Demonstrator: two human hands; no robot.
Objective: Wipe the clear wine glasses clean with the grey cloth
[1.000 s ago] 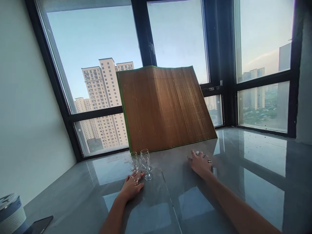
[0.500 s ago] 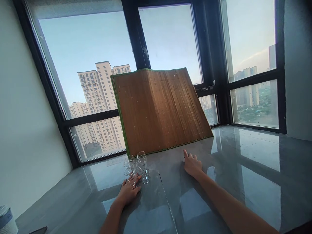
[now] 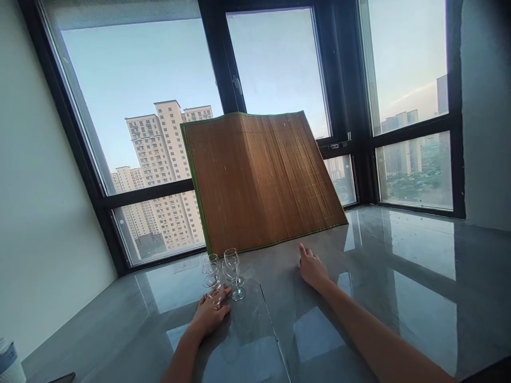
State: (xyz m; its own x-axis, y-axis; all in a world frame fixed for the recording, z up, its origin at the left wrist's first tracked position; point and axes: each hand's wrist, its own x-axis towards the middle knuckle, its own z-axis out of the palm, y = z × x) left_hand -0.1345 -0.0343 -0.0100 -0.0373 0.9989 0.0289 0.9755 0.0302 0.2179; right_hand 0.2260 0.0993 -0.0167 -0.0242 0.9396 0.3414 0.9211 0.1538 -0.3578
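Small clear stemmed wine glasses [image 3: 231, 274], several of them, stand close together on the glossy grey surface [image 3: 159, 340], left of centre. My left hand [image 3: 211, 313] is at the nearest glass on the left, fingers around its stem and foot; its thumb is apart from the fingers, and the exact grip is hard to make out through the glass. To the right, my right hand [image 3: 313, 269] rests low over the surface, index finger stretched forward and the other fingers loosely bent. Nothing is in it.
Behind the glasses a brown slatted mat [image 3: 263, 181] with green edging leans against the dark window frame [image 3: 217, 53]. In the lower left corner stand a white and blue cup [image 3: 8, 359] and part of a dark flat object [image 3: 64, 378]. A white wall [image 3: 48, 202] bounds the left.
The view has shifted very slightly. Both hands and the glasses keep essentially the same positions.
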